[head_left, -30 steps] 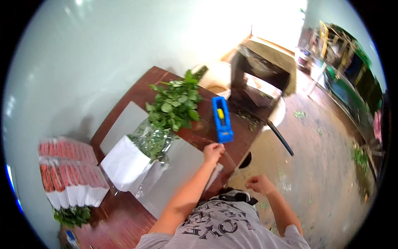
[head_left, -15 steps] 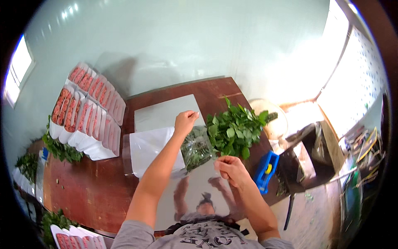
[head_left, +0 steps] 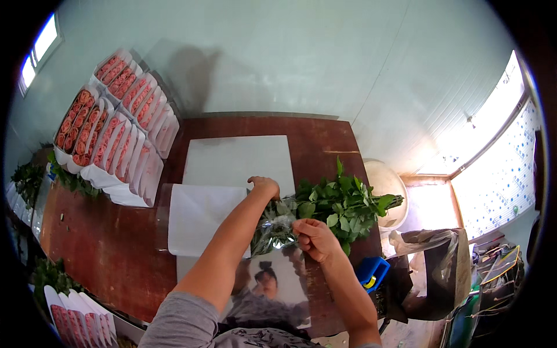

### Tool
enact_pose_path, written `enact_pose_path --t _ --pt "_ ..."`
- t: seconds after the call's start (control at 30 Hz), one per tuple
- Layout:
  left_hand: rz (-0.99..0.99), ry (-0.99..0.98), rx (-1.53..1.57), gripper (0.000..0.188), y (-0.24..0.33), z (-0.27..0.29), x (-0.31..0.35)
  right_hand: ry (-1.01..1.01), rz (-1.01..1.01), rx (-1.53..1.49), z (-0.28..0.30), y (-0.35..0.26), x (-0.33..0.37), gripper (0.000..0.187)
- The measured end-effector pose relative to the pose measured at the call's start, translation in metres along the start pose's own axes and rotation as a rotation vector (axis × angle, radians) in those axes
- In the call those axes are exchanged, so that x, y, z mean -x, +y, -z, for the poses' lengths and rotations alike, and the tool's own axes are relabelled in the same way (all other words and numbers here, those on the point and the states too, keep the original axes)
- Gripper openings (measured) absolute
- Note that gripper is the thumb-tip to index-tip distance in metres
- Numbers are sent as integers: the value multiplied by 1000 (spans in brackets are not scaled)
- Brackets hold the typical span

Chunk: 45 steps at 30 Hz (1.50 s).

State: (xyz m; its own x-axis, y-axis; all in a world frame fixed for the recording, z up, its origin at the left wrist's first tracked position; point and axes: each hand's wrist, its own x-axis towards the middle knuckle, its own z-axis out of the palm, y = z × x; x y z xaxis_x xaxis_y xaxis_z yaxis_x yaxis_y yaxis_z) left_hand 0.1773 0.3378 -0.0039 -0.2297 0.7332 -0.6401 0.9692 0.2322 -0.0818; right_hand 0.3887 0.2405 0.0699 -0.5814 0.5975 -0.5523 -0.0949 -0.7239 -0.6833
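A bundle of leafy stems (head_left: 342, 203) lies across the table, its cut ends to the right. Its left part is inside a white paper wrap (head_left: 203, 214); any blooms are hidden. Clear plastic wrap (head_left: 271, 233) is bunched around the stems beside the paper. My left hand (head_left: 265, 187) is closed at the far edge of this plastic, its fingertips partly hidden. On the near side, my right hand (head_left: 316, 239) pinches the plastic between thumb and fingers. A shiny reflective sheet (head_left: 272, 284) lies below my hands.
Stacked paper-wrapped bunches of pink roses (head_left: 110, 127) stand at the left on the red-brown table (head_left: 104, 243). More bunches (head_left: 81, 316) sit lower left. A white board (head_left: 238, 156) lies behind my hands. A blue tape dispenser (head_left: 372, 274) and an open box (head_left: 435, 272) are at the right.
My hands have come closer together, and the plastic is gathered more narrowly around the stems. My left hand has lowered onto the bundle. The whole view has shifted.
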Motion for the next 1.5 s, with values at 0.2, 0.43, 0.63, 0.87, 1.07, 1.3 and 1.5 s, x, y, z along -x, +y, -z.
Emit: enact_pose_path --t 0.2,0.43,0.63,0.87,1.07,1.3,1.5 --pt "-81 156 65 53 -7 -2 -7 7 -47 -53 7 19 9 12" --pt "-787 215 785 84 -41 -9 94 24 -17 -32 13 27 9 10" --pt "-545 592 263 90 -22 -59 112 36 -9 321 36 80 14 13" --pt "-518 873 104 74 -12 -72 131 124 85 499 60 120 -2 16" --pt "-630 1018 28 37 10 -97 180 140 159 467 52 97 12 16" --pt "-471 1002 -293 14 26 -137 176 114 191 403 52 83 18 13" --pt "-403 1073 -357 9 34 -145 154 101 130 344 44 83 20 11"
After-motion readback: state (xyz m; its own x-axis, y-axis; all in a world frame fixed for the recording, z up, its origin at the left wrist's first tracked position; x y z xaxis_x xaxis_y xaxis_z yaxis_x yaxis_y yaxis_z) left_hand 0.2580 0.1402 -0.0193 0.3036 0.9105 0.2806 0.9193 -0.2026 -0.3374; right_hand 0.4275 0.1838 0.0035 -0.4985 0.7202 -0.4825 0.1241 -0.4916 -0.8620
